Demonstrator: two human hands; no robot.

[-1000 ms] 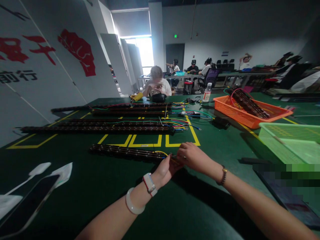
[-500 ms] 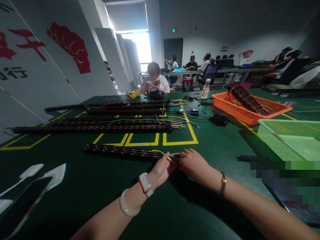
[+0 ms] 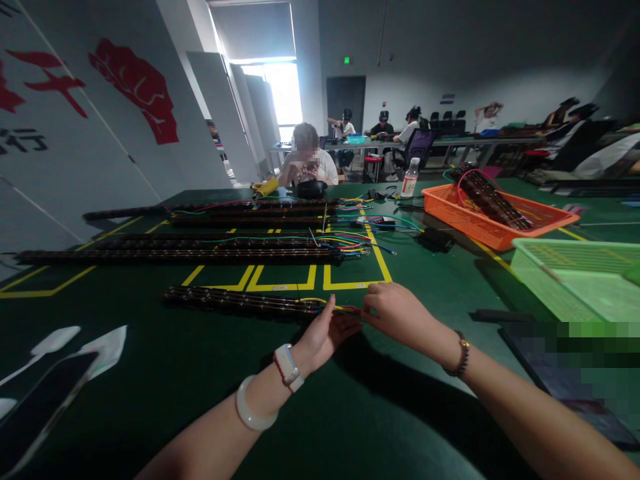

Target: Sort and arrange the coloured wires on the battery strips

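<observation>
A dark wire harness (image 3: pixel 240 301) lies lengthwise on the green table in front of me, with thin coloured wires (image 3: pixel 345 308) coming out of its right end. My right hand (image 3: pixel 403 317) pinches the tips of these wires between thumb and fingers. Beside and just below them, my left hand (image 3: pixel 320 341) is open, its thumb raised and its fingers stretched under the wires. Whether the left fingers touch any wire I cannot tell. Farther back, several longer harnesses (image 3: pixel 190 255) lie side by side, their loose ends pointing right.
To the right stand an orange basket (image 3: pixel 465 220) holding a harness and a green basket (image 3: pixel 545 280). A bottle (image 3: pixel 410 179) stands at the back. Phones lie at left (image 3: pixel 50 400) and right (image 3: pixel 565 387). A person (image 3: pixel 323 163) sits across the table.
My left thumb has lifted off the wires and its fingers have opened. My right hand has shifted slightly right and up, still pinching the wire tips.
</observation>
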